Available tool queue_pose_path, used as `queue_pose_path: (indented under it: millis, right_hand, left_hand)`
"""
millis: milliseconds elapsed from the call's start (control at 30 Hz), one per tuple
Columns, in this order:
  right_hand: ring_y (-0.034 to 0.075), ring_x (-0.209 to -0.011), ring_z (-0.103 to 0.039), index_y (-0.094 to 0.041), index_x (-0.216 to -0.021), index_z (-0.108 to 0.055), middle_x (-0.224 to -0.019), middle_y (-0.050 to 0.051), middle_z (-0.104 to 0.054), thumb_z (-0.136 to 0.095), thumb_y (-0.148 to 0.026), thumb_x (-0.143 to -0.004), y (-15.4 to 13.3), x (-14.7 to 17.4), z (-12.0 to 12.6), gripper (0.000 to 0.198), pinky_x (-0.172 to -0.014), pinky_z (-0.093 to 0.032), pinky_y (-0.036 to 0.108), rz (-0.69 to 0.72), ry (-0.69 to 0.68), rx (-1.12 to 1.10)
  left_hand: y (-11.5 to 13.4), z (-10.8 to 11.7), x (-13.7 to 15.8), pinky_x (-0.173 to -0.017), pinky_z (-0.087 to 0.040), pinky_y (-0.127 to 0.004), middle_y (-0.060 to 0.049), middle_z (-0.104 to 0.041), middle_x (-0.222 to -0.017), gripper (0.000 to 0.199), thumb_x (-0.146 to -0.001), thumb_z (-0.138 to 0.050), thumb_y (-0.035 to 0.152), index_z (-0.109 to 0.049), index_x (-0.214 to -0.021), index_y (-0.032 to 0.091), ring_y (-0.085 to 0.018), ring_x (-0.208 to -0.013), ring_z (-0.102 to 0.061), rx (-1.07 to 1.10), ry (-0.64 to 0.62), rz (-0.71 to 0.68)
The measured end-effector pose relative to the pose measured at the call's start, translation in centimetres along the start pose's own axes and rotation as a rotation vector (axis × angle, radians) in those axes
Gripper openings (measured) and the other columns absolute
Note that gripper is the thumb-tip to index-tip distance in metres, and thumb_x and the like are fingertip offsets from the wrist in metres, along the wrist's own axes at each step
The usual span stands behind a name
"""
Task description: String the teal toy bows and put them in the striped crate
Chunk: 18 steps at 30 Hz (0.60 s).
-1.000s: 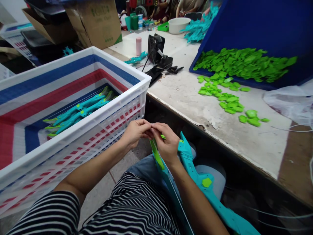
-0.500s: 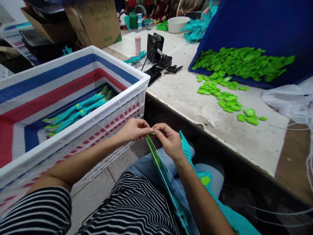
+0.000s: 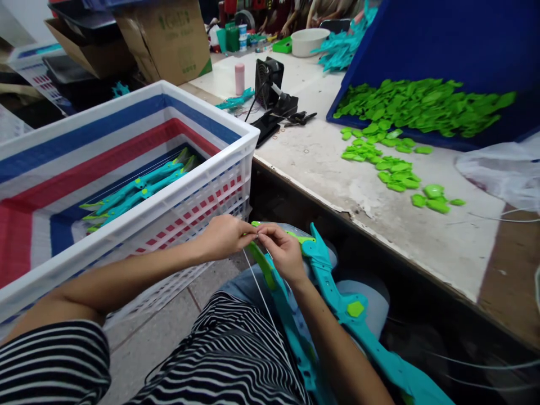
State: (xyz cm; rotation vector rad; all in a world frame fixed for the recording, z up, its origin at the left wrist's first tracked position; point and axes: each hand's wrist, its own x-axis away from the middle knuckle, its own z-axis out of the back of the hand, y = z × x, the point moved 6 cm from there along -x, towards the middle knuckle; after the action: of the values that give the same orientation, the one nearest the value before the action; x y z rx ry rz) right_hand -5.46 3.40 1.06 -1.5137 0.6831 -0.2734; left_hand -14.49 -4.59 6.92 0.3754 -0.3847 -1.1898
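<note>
My left hand (image 3: pixel 226 237) and my right hand (image 3: pixel 282 253) meet above my lap, thumbs and fingertips pinched together at the end of a white string (image 3: pixel 265 304). Their fingers partly hide the exact grip. The string slants from the fingers down toward my waist. Just under the hands is the green tip of a turquoise plastic toy bow (image 3: pixel 295 332), which lies across my legs. A second turquoise limb with a green hexagonal piece (image 3: pixel 355 309) rests on my right thigh, beyond my right forearm.
To the left stands a white crate (image 3: pixel 248 146) with a striped liner, holding several toy bows (image 3: pixel 139 188). On the worktable (image 3: pixel 320 169) are loose green pieces (image 3: pixel 396 169), a tipped blue bin (image 3: pixel 422 39), a small black fan (image 3: pixel 270 81) and a pink bottle (image 3: pixel 239 79).
Both hands have shifted slightly left and down, still pinched together. The string now hangs lower and looser from the fingers. More of the turquoise limb and its green tip shows beyond my right hand.
</note>
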Motion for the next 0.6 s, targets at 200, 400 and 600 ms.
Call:
queue_pose_path:
  millis: [200,400,600]
  right_hand:
    - [0.018,-0.082,-0.059,-0.020,-0.076,-0.062,-0.084,0.005,-0.064,-0.057,-0.031,-0.083,-0.1,1.1,-0.4,0.013,-0.074,-0.050,0.032,0.064,0.087,0.065]
    - [0.015,-0.077,-0.058,-0.019,-0.076,-0.061,-0.087,0.004,-0.062,-0.057,-0.028,-0.083,0.4,1.7,-0.6,0.012,-0.069,-0.049,0.029,0.010,0.073,0.008]
    - [0.016,-0.079,-0.057,-0.019,-0.075,-0.058,-0.081,0.003,-0.061,-0.054,-0.025,-0.085,-0.6,2.0,-0.9,0.012,-0.074,-0.047,0.030,0.125,0.153,0.190]
  left_hand:
    - [0.7,-0.2,0.7,-0.062,-0.042,-0.025,-0.008,-0.070,-0.075,0.020,-0.081,-0.054,0.024,-0.073,-0.080,0.019,-0.019,-0.070,-0.062,-0.118,0.034,-0.051]
    - [0.2,-0.1,1.1,-0.058,-0.039,-0.024,-0.007,-0.071,-0.071,0.021,-0.081,-0.054,0.028,-0.075,-0.083,0.021,-0.018,-0.065,-0.062,-0.151,0.039,-0.001]
    - [0.2,-0.5,1.4,-0.059,-0.039,-0.023,-0.005,-0.073,-0.077,0.024,-0.083,-0.051,0.022,-0.074,-0.087,0.021,-0.016,-0.067,-0.065,0.018,-0.057,-0.030]
